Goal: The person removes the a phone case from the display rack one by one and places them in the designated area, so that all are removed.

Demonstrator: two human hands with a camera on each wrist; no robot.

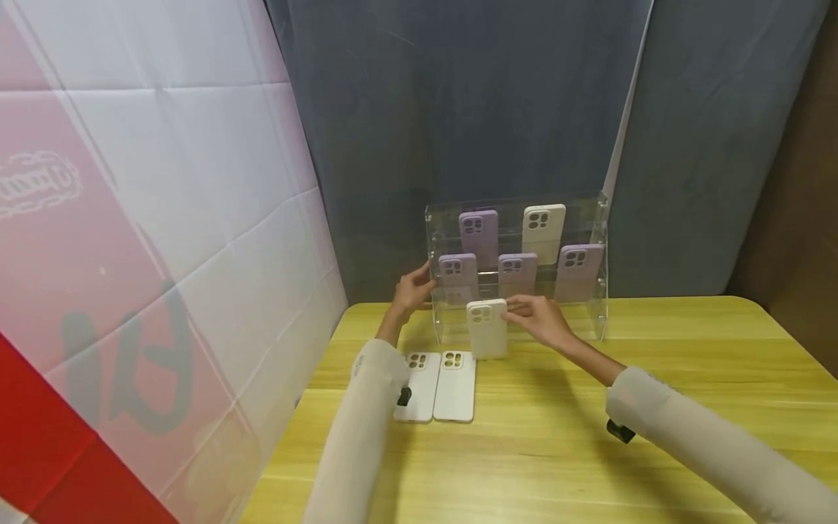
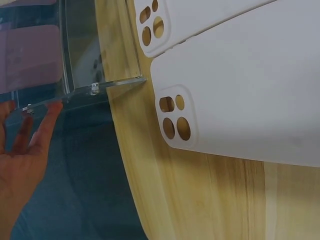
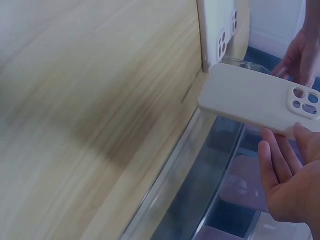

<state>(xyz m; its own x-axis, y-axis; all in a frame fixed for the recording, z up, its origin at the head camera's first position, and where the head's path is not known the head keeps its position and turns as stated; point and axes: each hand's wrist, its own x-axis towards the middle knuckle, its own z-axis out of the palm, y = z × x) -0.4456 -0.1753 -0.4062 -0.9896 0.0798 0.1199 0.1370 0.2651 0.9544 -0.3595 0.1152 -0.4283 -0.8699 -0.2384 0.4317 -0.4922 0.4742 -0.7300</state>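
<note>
holding cream phone case [image 1: 487, 329] upright

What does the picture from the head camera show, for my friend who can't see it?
A person's right hand holds a cream phone case upright in front of a clear display rack on a yellow wooden table. Their left hand touches the rack's left side. The rack holds four purple cases and a cream one, and two white cases lie flat on the table.
</note>
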